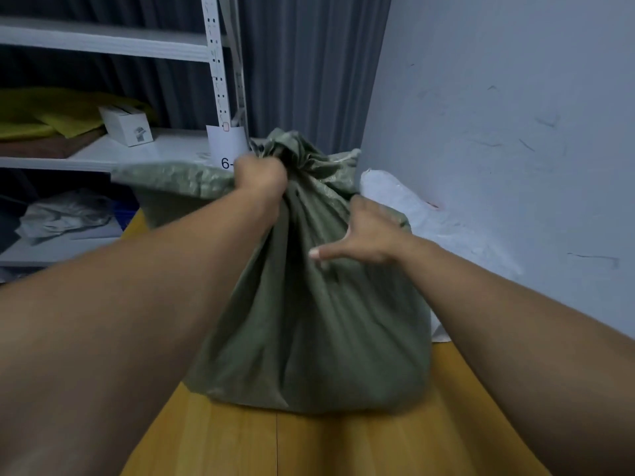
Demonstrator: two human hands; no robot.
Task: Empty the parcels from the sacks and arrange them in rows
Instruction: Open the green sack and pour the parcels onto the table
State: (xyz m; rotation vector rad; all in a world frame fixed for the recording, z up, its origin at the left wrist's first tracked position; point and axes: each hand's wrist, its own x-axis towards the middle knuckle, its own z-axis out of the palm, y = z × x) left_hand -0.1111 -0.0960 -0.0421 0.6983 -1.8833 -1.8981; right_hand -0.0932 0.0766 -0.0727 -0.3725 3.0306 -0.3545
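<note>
A: How is the grip placed?

B: The left hand point(262, 176) is clenched around the bunched neck of the olive-green woven fabric sack point(309, 321), and the cloth is gathered into a twisted knot above the fist. The right hand point(364, 235) is spread wide, with the palm laid against the sack's upper right side and the thumb stretched toward the left; nothing is clasped by it.

A: And where is the sack found?

B: It is stood upright on the yellow wooden floor point(275, 441), with its base spread and its folds drawn up to the neck. A second olive-green sack point(171, 183) is seen just behind it to the left, and a white woven sack point(412, 207) is pressed between it and the pale scuffed wall point(515, 132). No parcels are shown outside the sacks.

A: What is set further out?

B: A white metal shelving rack point(220, 80) is stood at the left, on which a small white cardboard box point(126, 125), yellow folded cloth point(51, 115) and a crumpled silver-grey bag point(65, 214) are kept. A grey pleated curtain point(309, 63) is hung behind.
</note>
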